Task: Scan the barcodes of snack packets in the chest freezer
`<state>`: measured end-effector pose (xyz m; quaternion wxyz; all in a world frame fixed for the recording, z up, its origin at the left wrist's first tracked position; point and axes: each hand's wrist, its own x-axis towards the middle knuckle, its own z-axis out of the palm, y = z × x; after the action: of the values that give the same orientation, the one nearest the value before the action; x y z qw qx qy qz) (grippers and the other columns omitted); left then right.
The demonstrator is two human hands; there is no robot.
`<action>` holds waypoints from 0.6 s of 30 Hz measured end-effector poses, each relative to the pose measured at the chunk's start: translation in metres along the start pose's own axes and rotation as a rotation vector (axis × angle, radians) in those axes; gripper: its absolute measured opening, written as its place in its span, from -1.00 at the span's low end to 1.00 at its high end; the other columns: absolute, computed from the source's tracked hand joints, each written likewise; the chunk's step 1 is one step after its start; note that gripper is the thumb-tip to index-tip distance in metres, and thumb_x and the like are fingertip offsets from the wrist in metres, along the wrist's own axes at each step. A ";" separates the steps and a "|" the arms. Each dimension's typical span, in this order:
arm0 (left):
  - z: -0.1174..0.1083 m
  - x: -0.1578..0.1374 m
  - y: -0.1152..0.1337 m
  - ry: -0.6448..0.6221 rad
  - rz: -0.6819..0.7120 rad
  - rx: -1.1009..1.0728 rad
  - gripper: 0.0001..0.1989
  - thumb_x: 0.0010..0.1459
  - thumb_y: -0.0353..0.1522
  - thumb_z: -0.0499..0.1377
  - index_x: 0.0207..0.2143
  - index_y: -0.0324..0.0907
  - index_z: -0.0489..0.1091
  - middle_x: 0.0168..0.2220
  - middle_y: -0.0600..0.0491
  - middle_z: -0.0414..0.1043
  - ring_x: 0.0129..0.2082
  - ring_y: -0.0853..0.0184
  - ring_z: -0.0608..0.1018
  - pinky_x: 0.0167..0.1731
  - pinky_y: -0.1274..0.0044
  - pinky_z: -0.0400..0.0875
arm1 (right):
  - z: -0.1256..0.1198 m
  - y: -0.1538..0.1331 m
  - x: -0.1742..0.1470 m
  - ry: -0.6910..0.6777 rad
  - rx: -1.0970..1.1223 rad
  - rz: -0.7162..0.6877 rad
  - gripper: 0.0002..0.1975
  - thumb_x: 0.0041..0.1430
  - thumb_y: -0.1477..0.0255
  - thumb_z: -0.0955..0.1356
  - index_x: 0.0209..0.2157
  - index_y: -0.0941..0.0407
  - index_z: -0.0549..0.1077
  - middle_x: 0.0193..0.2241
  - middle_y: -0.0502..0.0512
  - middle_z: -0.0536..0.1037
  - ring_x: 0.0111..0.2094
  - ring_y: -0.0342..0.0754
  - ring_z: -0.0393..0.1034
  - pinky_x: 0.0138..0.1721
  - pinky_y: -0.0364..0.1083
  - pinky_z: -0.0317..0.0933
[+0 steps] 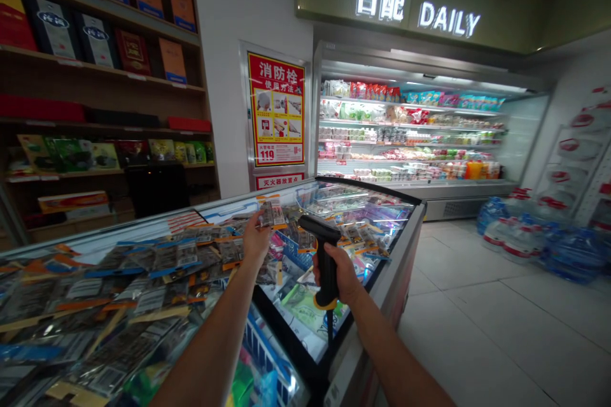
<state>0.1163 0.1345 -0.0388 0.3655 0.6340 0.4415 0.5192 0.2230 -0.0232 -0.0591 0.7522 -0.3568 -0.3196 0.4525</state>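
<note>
My left hand (256,238) is closed on a small clear snack packet (271,211) with an orange edge, held over the glass top of a chest freezer (403,254). In my right hand (342,270) is a black and yellow barcode scanner (327,267), gripped by its handle. Its head points left, toward the held packet, and a cable hangs from the handle's bottom. Many similar packets (157,257) with orange and blue edges lie spread over the glass on the left. More packets (370,238) lie beyond the scanner on the right.
A lit open refrigerator (410,133) stands at the back, with a red fire hydrant poster (275,111) left of it. Shelves of boxed goods (102,37) line the left wall. Water bottles (573,248) stand on the tiled floor (468,311) at right. A blue basket (270,356) shows below.
</note>
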 end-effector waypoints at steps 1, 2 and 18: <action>0.000 0.000 0.000 0.001 -0.002 0.022 -0.45 -0.06 -0.53 0.03 0.05 -0.15 0.19 -0.18 0.05 0.37 -0.39 0.42 0.47 -0.51 0.65 0.34 | -0.001 0.000 0.000 -0.002 0.002 -0.002 -0.66 -0.14 0.20 0.33 -0.41 0.20 0.40 -0.69 -0.02 0.40 -0.76 -0.19 0.22 -0.79 -0.21 0.10; -0.001 0.001 0.000 0.001 -0.004 0.038 -0.44 -0.06 -0.53 0.03 0.06 -0.15 0.18 -0.18 0.05 0.38 -0.38 0.41 0.48 -0.50 0.64 0.35 | -0.001 0.000 0.000 -0.004 0.003 -0.005 -0.66 -0.14 0.20 0.33 -0.42 0.20 0.40 -0.70 -0.01 0.40 -0.76 -0.19 0.21 -0.79 -0.21 0.10; 0.039 -0.021 -0.002 -0.209 0.110 0.366 -0.51 -0.07 -0.60 0.01 -0.01 -0.29 0.28 -0.10 -0.09 0.38 -0.13 0.29 0.43 -0.18 0.54 0.30 | -0.016 -0.010 0.006 0.256 0.064 -0.221 -0.72 -0.11 0.21 0.31 -0.59 0.17 0.34 -0.72 -0.02 0.39 -0.76 -0.20 0.20 -0.78 -0.21 0.08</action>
<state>0.1526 0.1154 -0.0555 0.2591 0.7632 0.4531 0.3809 0.2431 -0.0257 -0.0587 0.8427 -0.3502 -0.2441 0.3280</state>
